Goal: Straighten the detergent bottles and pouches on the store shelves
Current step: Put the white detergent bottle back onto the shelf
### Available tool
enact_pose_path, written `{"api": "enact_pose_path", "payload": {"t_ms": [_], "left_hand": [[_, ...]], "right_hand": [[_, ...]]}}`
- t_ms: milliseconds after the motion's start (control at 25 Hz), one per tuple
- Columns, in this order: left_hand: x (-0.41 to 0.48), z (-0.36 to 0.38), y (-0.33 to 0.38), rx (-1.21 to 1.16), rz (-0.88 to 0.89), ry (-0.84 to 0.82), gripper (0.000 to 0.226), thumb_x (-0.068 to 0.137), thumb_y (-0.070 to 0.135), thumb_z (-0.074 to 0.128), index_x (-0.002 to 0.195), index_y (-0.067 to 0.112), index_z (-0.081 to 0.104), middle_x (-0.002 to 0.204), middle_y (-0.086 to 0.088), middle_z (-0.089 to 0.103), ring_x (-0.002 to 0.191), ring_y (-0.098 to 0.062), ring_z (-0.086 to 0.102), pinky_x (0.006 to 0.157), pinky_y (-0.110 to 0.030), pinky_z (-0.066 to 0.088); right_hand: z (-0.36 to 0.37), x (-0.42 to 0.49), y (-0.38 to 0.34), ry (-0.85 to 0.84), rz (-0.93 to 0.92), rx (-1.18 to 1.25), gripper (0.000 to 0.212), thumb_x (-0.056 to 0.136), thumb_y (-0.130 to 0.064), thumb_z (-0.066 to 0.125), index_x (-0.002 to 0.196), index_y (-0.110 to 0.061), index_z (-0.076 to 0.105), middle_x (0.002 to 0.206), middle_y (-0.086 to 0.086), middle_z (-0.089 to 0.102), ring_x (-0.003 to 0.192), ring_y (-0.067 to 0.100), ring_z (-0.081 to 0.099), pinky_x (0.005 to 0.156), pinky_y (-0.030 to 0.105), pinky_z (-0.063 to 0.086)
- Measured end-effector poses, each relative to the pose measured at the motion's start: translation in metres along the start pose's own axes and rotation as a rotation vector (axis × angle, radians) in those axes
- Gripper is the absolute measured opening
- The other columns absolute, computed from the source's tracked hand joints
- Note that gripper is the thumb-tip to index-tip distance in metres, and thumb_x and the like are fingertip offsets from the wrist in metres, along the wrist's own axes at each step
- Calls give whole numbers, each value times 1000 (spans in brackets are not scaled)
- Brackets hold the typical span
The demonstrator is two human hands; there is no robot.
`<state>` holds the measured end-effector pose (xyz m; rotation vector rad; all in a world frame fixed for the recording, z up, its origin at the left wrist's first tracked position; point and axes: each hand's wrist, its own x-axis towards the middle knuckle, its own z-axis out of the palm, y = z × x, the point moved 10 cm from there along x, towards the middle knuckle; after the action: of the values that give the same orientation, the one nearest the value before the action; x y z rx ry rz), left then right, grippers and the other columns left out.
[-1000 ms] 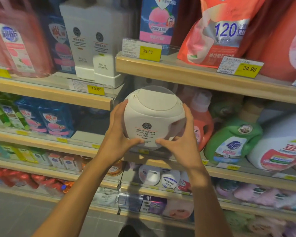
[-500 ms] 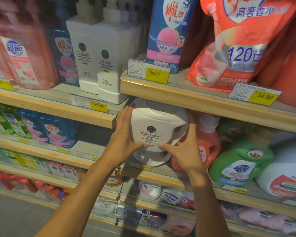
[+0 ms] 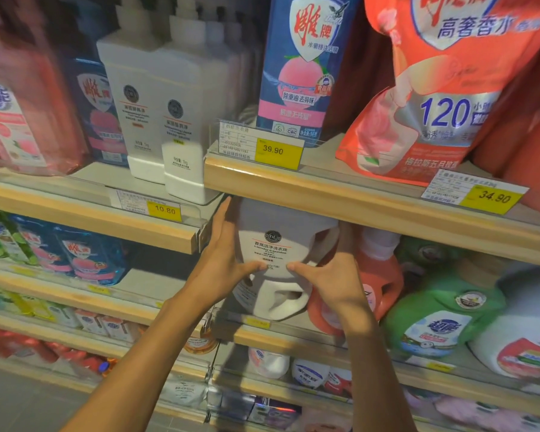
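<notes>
White and round, the laundry capsule tub (image 3: 282, 244) is tucked in under the wooden shelf edge (image 3: 340, 204), in the middle row. The left hand (image 3: 228, 263) holds its left side, fingers up along it and thumb on the label. The right hand (image 3: 331, 282) holds its right side, thumb on the label too. An orange bottle (image 3: 379, 275) stands just right of the tub. A green bottle (image 3: 443, 313) is farther right.
</notes>
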<state>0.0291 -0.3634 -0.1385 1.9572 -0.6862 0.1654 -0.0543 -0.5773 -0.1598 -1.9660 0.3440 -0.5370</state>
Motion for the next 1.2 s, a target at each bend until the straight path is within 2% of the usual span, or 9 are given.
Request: {"api": "enact_pose_path", "payload": {"t_ms": [120,240,320,440,520,640,800,1120,1200], "left_hand": [[6,2,-4,-39,-10,-30,112,67,27,91,147,49,15,161,13,12,146,-18,30,105,-52,47],[8,4,-9,-48,-20,-46,117,69,30,90,152,46,10,162,15,12,147,-18,30,106,-52,47],[9,6,-10,-78,-20,-54,117,70,31,89,155,42,9,162,14,15,146,-13,31,108,-48,45],[8,9,-13,-138,-30,-55,110,76,27,85,157,36,11,158,15,25,133,12,38,109,-33,44],[8,10,-13,-142,-28,-50,107,77,24,85,157,35,14,157,13,26,128,19,38,107,-29,45],[9,11,-13,-148,-30,-39,108,76,22,85,156,35,14,159,11,22,130,16,38,109,-32,44],[4,13,-11,-155,-8,-26,107,79,22,83,155,39,11,162,6,15,144,-11,34,110,-46,44],[0,12,-10,-77,-17,4,106,81,20,82,152,46,8,163,10,11,123,7,47,96,-25,49],[1,12,-10,-67,-15,12,98,80,20,82,146,50,16,163,9,13,127,3,47,94,-23,48]], "right_hand": [[-1,4,3,-17,42,-56,23,70,-30,93,63,-21,73,42,-22,56,38,-7,49,41,6,32],[2,3,9,-38,80,-84,41,71,-36,91,42,-34,64,35,-16,39,34,-1,34,38,10,26],[2,4,11,-30,110,-93,44,67,-45,90,42,-27,59,40,-14,36,40,0,30,41,18,27],[4,0,15,13,197,-54,46,56,-57,83,50,-24,53,49,-7,36,50,11,33,49,31,30],[4,0,12,22,184,-78,50,54,-60,80,49,-24,46,47,-7,33,49,12,30,49,32,27],[4,1,11,-7,164,-86,49,65,-51,84,51,-22,47,46,-5,35,48,11,31,48,30,27],[4,2,11,-51,190,-102,52,75,-42,86,50,-20,47,44,-8,34,45,8,30,44,25,25],[3,-1,10,-55,196,-46,48,76,-37,87,54,-17,50,46,-6,38,45,9,33,44,22,27],[2,0,10,-44,186,-44,49,76,-35,88,52,-19,47,41,-11,37,39,5,31,40,17,26]]}}
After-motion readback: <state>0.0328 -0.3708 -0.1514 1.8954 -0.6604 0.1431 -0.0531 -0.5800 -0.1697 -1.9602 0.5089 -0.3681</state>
